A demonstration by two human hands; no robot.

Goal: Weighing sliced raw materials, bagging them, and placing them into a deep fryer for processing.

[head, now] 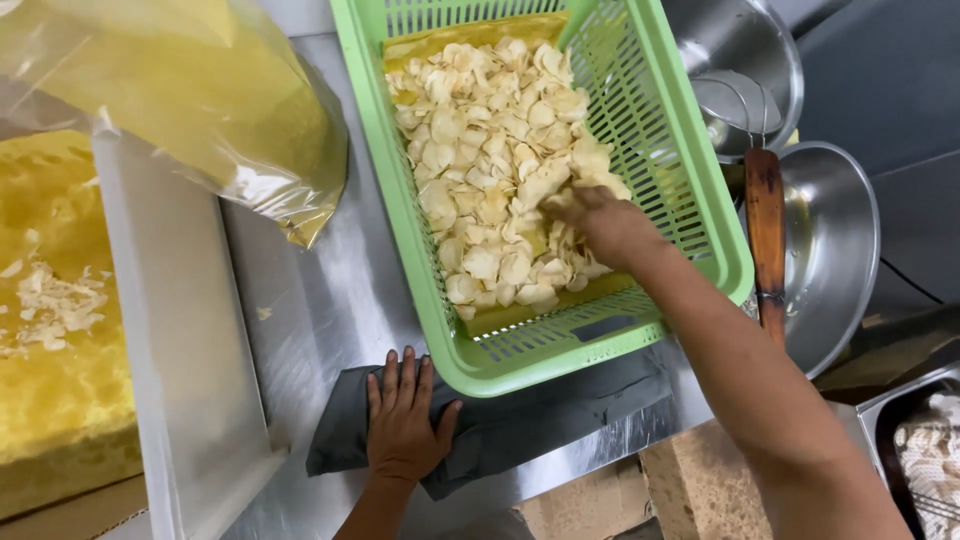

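Note:
A light green plastic basket [690,170] stands on a steel counter [320,310], lined with yellow paper and heaped with pale fried chips [490,150]. My right hand [600,225] reaches into the basket from the right and rests in the chips near its right wall; whether it grips any is hidden. My left hand [402,420] lies flat, fingers together, on a dark grey cloth [530,415] spread under the basket's near edge.
A clear plastic bag [200,100] with yellow lining lies at the upper left. A steel tray [180,350] with yellow paper and chip crumbs [55,300] fills the left. Metal bowls [830,250] and a wooden-handled skimmer [765,230] sit right of the basket.

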